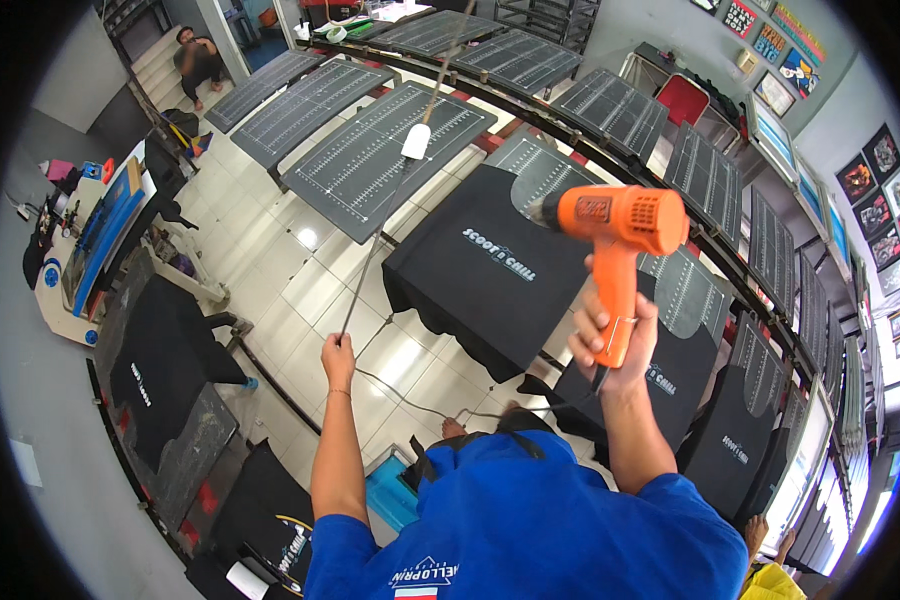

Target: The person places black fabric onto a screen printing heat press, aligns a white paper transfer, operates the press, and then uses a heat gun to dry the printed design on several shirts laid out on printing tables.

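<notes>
An orange heat gun (620,225) is raised in my right hand (615,335), its handle in my grip and its nozzle pointing left. Below and behind it lies a black T-shirt (490,265) with a pale chest print, stretched over a dark platen. My left hand (338,352) is closed round a thin grey cable (363,275). That cable runs up to a white plug or socket piece (417,141) hanging in front of a marked platen (380,150). Another cord (425,408) leaves the heat gun's handle and loops low past my body.
Rows of dark platens (610,110) stand along a rail, several with black shirts (735,440). A press-like machine (95,250) and more shirts (160,370) are at the left. Someone sits on the steps (160,85) at the far left. A blue container (392,490) is beside me.
</notes>
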Demonstrator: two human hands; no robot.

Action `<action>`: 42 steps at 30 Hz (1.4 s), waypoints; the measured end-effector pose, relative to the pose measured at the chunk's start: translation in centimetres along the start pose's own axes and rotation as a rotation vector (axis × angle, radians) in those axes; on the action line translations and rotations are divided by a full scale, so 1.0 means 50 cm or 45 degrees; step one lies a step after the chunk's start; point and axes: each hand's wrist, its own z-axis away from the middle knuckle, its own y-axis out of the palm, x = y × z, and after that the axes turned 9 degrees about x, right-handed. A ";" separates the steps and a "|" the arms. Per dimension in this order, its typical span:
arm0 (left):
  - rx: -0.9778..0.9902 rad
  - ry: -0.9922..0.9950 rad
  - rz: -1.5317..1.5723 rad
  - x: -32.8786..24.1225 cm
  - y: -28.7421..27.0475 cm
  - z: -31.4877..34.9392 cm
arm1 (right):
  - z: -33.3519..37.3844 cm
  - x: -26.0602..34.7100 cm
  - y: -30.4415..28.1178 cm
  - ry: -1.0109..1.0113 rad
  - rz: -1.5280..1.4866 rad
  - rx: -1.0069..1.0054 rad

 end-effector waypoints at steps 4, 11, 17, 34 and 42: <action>-0.240 0.229 -0.049 -0.066 -0.044 -0.185 | -0.113 0.000 0.006 -0.102 0.095 0.215; -0.383 0.544 -0.076 -0.175 -0.167 -0.449 | -0.394 -0.135 -0.040 -0.066 0.067 0.116; 0.048 0.217 -0.137 -0.069 -0.034 -0.305 | -0.719 -0.331 -0.128 -0.016 0.601 -0.177; 0.099 -0.730 -0.082 0.332 -0.161 0.245 | -1.149 -0.592 -0.440 0.550 2.678 -0.411; 0.293 -0.873 0.176 0.370 -0.295 -0.196 | -1.203 -0.586 -0.472 0.419 2.673 -0.769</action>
